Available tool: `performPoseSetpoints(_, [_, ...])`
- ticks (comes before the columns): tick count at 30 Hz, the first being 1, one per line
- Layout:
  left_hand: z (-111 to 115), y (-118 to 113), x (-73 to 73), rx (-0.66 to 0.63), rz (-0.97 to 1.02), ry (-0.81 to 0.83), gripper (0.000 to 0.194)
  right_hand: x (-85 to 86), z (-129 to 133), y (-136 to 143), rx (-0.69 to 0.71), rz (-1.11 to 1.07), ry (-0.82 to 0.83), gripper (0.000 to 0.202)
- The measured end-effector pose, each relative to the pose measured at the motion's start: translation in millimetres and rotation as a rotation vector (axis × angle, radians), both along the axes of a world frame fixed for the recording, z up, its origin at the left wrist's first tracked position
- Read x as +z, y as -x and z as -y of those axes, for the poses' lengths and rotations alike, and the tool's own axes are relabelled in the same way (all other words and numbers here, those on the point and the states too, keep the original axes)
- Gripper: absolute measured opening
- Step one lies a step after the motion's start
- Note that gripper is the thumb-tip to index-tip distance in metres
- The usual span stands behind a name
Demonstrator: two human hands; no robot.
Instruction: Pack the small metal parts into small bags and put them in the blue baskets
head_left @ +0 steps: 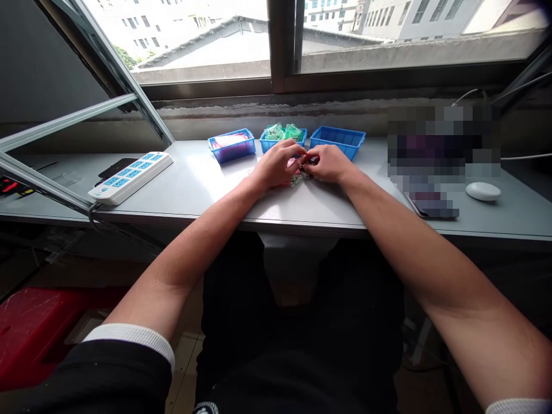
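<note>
My left hand (279,163) and my right hand (328,163) meet over the table, their fingertips nearly touching. Both are closed in a pinch around something small and dark that I cannot make out. By the left fingers shows a bit of pink material (291,163). Beneath the hands lies a clear and green crinkled piece (296,180), partly hidden. Just behind them stands a blue bin (264,145) heaped with green, shiny packets (282,131).
A left blue bin (233,152) holds pink and white flat pieces (230,140); a right blue bin (356,150) stands beyond my right hand. A white power strip (129,179) lies at left, a white oval object (483,191) at right. A metal frame (114,69) rises at left.
</note>
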State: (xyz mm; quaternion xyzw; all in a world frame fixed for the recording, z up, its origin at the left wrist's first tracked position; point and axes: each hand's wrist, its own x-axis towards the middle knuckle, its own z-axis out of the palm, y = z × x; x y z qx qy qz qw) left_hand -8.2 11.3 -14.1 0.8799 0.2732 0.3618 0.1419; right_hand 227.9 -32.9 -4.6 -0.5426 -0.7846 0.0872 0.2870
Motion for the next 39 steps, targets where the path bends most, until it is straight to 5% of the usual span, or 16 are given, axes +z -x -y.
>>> performPoseSetpoints(5, [-6,-1,-4.8,0.092,-0.037,-0.111,0.026,4.9,4,0,-0.042,-0.056,0.004,0.026])
performPoseSetpoints(12, [-34,-34,7.4,0.201,0.08,-0.104,0.021,4.1,1,3,-0.11,-0.038,-0.019,0.028])
performPoseSetpoints(17, [-45,-36,-8.2,0.274,0.183,-0.102,0.022,0.3,-2,1,-0.085,-0.144,-0.057,0.025])
performPoseSetpoints(28, [-23,-23,-8.9,0.155,0.133,-0.043,0.027,-0.3,-14,7,-0.078,-0.716,-0.021,0.012])
performPoseSetpoints(39, [-25,-27,-15.0,0.134,0.202,-0.019,0.045,3.8,-6,7,-0.001,-0.817,0.076,0.021])
